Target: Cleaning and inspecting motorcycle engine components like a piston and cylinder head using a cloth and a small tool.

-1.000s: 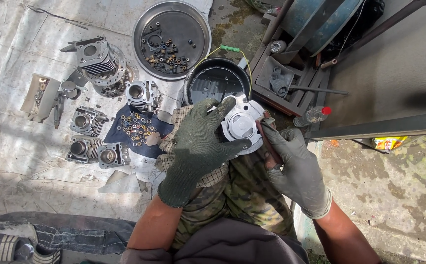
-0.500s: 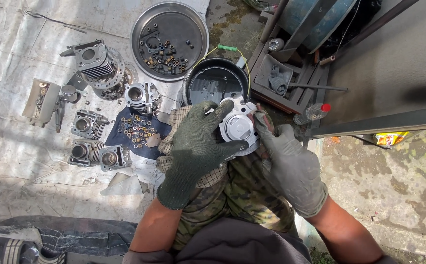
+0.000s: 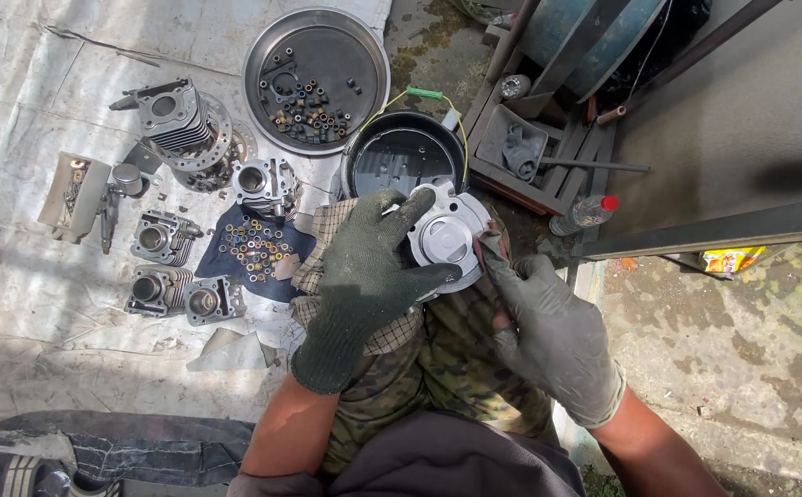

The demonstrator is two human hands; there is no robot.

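Left hand (image 3: 364, 276) clamped the round metal part (image 3: 447, 235) from the left; right hand (image 3: 548, 331) pinched a cloth (image 3: 493, 247) against its right edge.

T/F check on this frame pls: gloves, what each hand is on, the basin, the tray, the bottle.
1. Both hands wear dark work gloves. True: left hand, right hand.
2. The left hand grips a silver round metal engine part. True.
3. The right hand rests flat on the ground, away from the part. False: its fingers are up at the part's right edge.
4. The black round basin is filled with bolts. False: it shows a dark glossy inside with no bolts visible.
5. The round grey metal tray holds small nuts and rings. True.
6. The clear plastic bottle with a red cap stands upright. False: it lies on its side.
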